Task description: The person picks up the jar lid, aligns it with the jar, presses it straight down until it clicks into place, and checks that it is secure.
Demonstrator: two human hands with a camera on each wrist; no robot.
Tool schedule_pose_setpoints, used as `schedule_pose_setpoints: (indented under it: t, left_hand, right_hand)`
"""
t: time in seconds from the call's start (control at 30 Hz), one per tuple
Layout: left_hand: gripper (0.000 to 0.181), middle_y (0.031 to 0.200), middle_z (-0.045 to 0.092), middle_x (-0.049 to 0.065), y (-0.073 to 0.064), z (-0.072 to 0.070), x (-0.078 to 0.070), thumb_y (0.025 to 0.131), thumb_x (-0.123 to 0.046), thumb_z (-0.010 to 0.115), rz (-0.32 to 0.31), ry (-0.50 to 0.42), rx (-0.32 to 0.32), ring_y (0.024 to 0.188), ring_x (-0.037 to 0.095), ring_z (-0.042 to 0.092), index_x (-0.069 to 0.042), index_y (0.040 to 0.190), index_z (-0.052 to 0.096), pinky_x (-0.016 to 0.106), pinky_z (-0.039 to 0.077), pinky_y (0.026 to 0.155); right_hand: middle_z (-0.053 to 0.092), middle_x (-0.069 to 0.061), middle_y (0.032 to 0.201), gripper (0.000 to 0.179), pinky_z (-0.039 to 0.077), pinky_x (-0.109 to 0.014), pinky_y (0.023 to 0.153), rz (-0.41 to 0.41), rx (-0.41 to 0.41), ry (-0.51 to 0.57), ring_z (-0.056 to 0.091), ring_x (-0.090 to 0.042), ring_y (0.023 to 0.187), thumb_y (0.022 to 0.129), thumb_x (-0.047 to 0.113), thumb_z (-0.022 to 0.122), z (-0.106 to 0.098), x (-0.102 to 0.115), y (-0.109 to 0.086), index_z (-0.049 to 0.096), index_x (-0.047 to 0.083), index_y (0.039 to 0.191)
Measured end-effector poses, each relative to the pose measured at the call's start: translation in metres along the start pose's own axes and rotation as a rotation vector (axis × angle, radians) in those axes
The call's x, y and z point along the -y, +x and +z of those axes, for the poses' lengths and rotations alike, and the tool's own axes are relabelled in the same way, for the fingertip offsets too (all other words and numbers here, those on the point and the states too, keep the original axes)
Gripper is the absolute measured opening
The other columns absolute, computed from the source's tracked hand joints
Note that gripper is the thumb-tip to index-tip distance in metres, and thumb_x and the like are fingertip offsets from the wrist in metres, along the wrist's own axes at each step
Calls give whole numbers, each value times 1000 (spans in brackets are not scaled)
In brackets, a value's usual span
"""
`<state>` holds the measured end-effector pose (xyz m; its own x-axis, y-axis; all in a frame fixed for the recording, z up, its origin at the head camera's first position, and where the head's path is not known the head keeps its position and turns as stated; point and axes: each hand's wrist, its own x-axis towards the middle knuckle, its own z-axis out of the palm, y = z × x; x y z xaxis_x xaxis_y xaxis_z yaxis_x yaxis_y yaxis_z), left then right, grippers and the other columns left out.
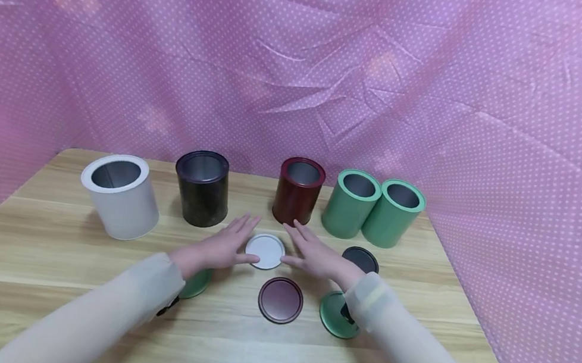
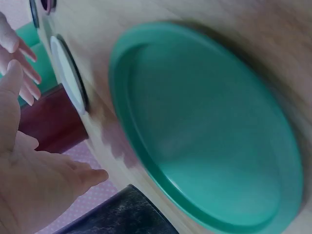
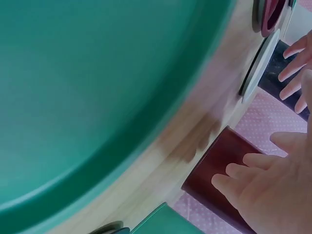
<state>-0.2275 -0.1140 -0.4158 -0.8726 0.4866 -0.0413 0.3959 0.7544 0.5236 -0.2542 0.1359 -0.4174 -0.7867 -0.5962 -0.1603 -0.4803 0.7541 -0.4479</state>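
Observation:
My left hand [image 1: 221,245] hovers above the table with fingers extended, just left of a white round lid [image 1: 265,251]. On the other side of that lid, my right hand [image 1: 315,255] is held the same way, fingers spread and nothing in them. A dark red lid [image 1: 280,300] lies nearer to me. Under the left wrist is a green lid [image 2: 204,126], partly hidden by the sleeve in the head view. Beside my right wrist lie a second green lid [image 1: 338,314] and a black lid [image 1: 361,259], both partly covered by the arm.
Along the back stand open cans: a white can [image 1: 129,205], a black can [image 1: 203,195], a dark red can [image 1: 295,200] and two green cans [image 1: 346,215] side by side. Pink dotted cloth [image 1: 302,87] hangs behind and beside the wooden table [image 1: 228,354].

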Motion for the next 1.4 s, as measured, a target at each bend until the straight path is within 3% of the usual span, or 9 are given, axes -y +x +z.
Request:
schedule_pose_setpoints:
  t: [0.43, 0.6, 0.93, 1.2, 1.4]
  left_hand:
    - [90, 152, 14, 39, 7, 2, 6, 89, -34, 69, -21, -30, 88, 141, 55, 15, 1, 153, 16, 63, 19, 114]
    - [90, 152, 15, 39, 9, 4, 8, 89, -37, 69, -36, -3, 103, 140, 57, 14, 0, 153, 18, 65, 17, 114]
    - [90, 154, 17, 34, 6, 9, 8, 86, -41, 71, -109, 94, 150, 142, 55, 11, 0, 151, 24, 65, 15, 115]
    - [87, 154, 19, 33, 3, 13, 8, 86, -41, 70, -105, 128, 139, 142, 54, 14, 3, 149, 29, 63, 18, 115]
    - [85, 154, 23, 30, 3, 12, 7, 86, -43, 70, -125, 148, 111, 142, 51, 17, 3, 147, 34, 61, 20, 115]
  right_hand:
    - [7, -11, 163, 79, 17, -51, 120, 28, 101, 92, 9, -30, 150, 95, 43, 58, 3, -2, 10, 15, 19, 157]
    - [9, -15, 163, 79, 16, -51, 120, -7, 113, 108, 8, -30, 150, 95, 39, 60, 4, -3, 12, 16, 13, 156]
    - [5, -16, 163, 81, 17, -52, 120, 39, 144, 107, 6, -33, 150, 93, 41, 62, 9, -1, 12, 18, 14, 156]
    - [7, -14, 163, 83, 19, -50, 120, 66, 143, 63, 7, -31, 150, 90, 45, 64, 15, -2, 14, 21, 17, 156]
    - [9, -18, 162, 83, 19, -47, 120, 41, 124, -2, 10, -33, 150, 90, 42, 66, 15, 0, 16, 23, 12, 155]
